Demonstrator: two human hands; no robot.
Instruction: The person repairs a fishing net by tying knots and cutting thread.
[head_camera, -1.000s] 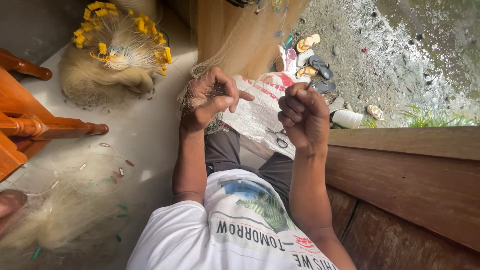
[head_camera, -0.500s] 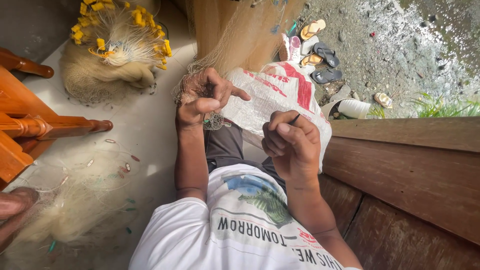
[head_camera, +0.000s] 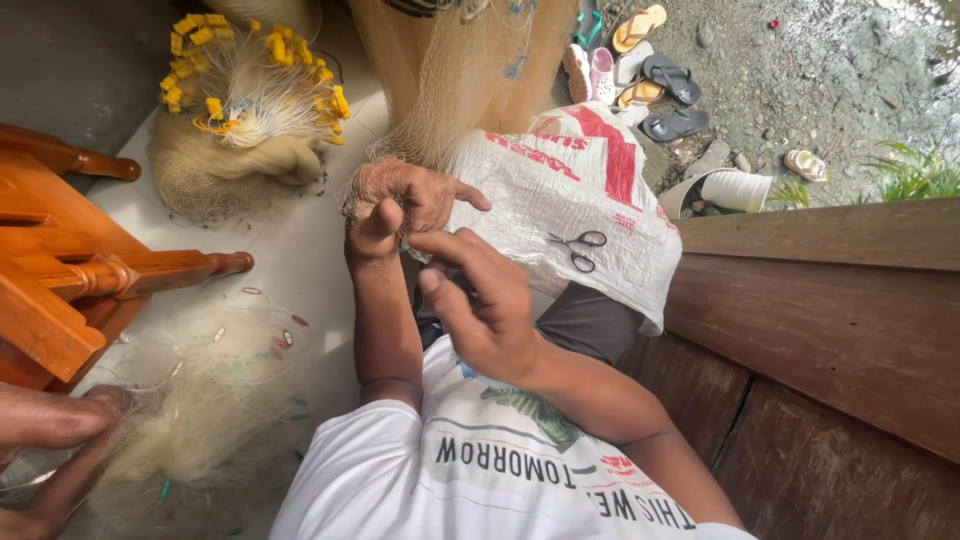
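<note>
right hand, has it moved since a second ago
Yes. The right hand has crossed leftward off the white sack to meet the left hand at the fishing net.

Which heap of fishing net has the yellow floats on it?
The upper net heap beside the wooden chair; the lower heap shows only pale mesh.

White short-sleeved T-shirt (head_camera: 480, 470) — printed graphic and lettering — dark grey trousers (head_camera: 585, 320), bare forearms.
</note>
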